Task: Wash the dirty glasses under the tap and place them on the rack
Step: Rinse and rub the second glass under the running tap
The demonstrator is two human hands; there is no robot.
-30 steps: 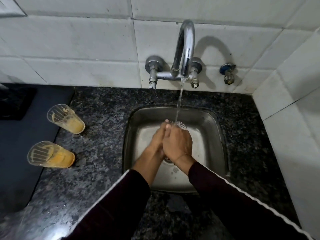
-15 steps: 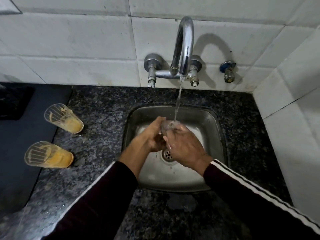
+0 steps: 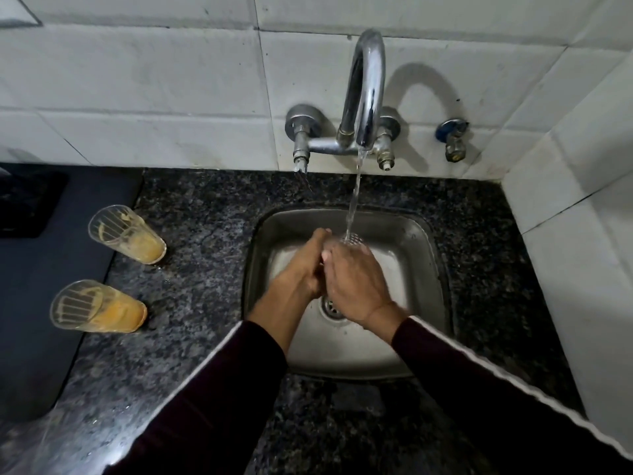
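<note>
A clear glass (image 3: 353,240) is held over the steel sink (image 3: 424,255), mostly hidden by both hands, with only its rim showing under the water stream from the chrome tap (image 3: 364,94). My left hand (image 3: 303,269) and my right hand (image 3: 356,286) are pressed together around it. Two dirty glasses with orange residue stand on the granite counter at the left, one farther back (image 3: 128,234) and one nearer (image 3: 97,307). No rack is in view.
A dark mat or board (image 3: 41,303) lies at the left edge beside the two glasses. The sink drain (image 3: 329,307) shows below my hands. A second small valve (image 3: 452,138) sits on the tiled wall. A tiled side wall rises at the right.
My hands have closed together again around the glass, and its rim has tilted back up into the stream. The two glasses on the counter have not moved.
</note>
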